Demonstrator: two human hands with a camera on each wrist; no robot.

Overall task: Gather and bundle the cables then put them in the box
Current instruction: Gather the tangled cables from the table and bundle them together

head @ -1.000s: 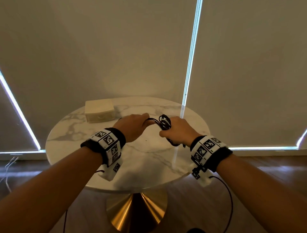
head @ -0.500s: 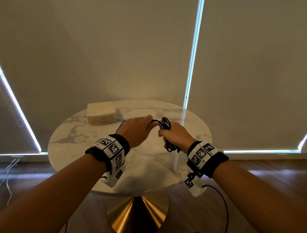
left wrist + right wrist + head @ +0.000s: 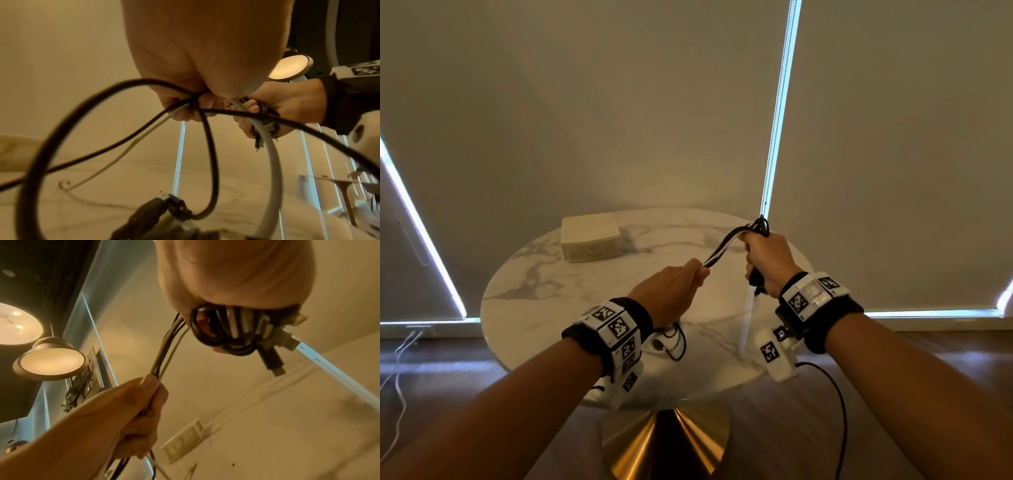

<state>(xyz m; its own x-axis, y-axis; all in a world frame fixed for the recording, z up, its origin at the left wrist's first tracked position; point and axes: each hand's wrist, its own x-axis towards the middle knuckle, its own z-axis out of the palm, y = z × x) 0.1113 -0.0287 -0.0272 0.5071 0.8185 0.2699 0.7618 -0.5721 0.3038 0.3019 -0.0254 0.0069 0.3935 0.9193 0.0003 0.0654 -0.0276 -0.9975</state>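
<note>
Head view: right hand (image 3: 768,260) grips the coiled cables (image 3: 759,226), left hand (image 3: 671,291) at its 8 o'clock pinches their loose strands, box (image 3: 590,238) on table (image 3: 551,301).

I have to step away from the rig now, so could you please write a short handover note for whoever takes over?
Right hand: grips the coiled bundle of cables, raised above the table.
Left hand: pinches the loose strands, black and white, stretched between the two hands; their tails hang below it to the table.
Box: on the far left of the table, holding no cables that I can see.
Done: most of the cable is coiled.
Left: wind in the loose strands, secure the bundle, put it in the box.
</note>
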